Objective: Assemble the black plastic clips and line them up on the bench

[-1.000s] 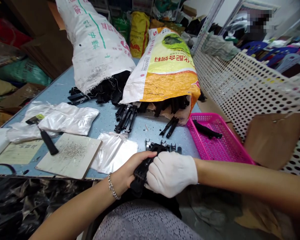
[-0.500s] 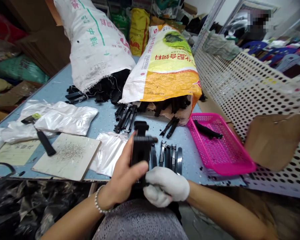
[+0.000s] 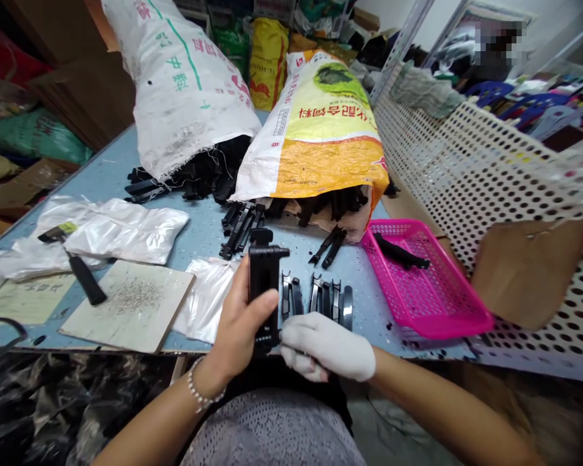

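Note:
My bare left hand (image 3: 243, 317), with a beaded bracelet at the wrist, grips a black plastic bracket (image 3: 264, 278) held upright, a short peg jutting from its upper right side. In a white glove, my right hand (image 3: 325, 346) is closed against the bracket's lower right end; what its curled fingers hold, if anything, is hidden. Just beyond the glove, several slim black plastic parts (image 3: 325, 294) lie in a row on the blue table (image 3: 369, 327). Farther back, more black strips (image 3: 243, 228) lie in a small pile.
Two woven sacks (image 3: 194, 97) (image 3: 330, 129) spill black parts at the back. A pink basket (image 3: 432, 327) holding one black part stands right, beside a perforated white panel (image 3: 466, 168). A black-handled hammer (image 3: 85, 278) rests on a board (image 3: 126, 310) at left, near plastic bags (image 3: 126, 226).
The bracket has shifted slightly left and become more upright in my left hand. My gloved right hand stays closed at its lower end. More of the row of parts shows.

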Demonstrator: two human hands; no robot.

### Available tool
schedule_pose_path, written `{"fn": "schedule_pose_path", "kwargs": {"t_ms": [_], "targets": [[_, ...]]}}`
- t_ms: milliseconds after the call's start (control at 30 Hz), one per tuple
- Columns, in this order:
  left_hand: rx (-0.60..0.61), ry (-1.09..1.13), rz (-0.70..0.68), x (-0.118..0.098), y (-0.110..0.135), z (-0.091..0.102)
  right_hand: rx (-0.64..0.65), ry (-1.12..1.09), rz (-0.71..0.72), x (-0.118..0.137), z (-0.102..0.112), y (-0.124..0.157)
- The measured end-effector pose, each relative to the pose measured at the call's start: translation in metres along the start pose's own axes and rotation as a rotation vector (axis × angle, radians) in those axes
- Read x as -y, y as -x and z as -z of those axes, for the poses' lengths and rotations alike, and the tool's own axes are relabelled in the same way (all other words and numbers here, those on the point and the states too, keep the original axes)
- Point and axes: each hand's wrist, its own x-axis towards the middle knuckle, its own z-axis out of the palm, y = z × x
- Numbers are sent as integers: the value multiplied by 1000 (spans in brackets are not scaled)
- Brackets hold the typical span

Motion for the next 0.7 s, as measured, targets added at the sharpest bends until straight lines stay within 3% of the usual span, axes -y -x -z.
{"fn": "schedule_pose_path", "kwargs": {"t_ms": [133, 200, 300, 367, 433, 500, 600, 700], "targets": [[141, 185, 410, -2, -17, 1, -312, 774, 323, 8, 16, 1], [135, 228, 578, 2, -23, -1, -359, 1065, 512, 12, 23, -1], [103, 246, 747, 11, -24, -4, -358, 1216, 718, 12, 28, -4], [97, 224, 767, 17, -21, -7, -333, 1222, 790, 8, 27, -7], [87, 160, 701, 22, -16, -9, -294, 1159, 765, 2, 22, -8], [91, 92, 620, 26, -11, -10, -222, 970, 621, -6, 12, -7], [132, 67, 450, 31, -1, -8, -98, 339, 250, -16, -8, -4], [66, 61, 237, 38, 9, 1, 86, -270, -18, -25, -26, -5]]}}
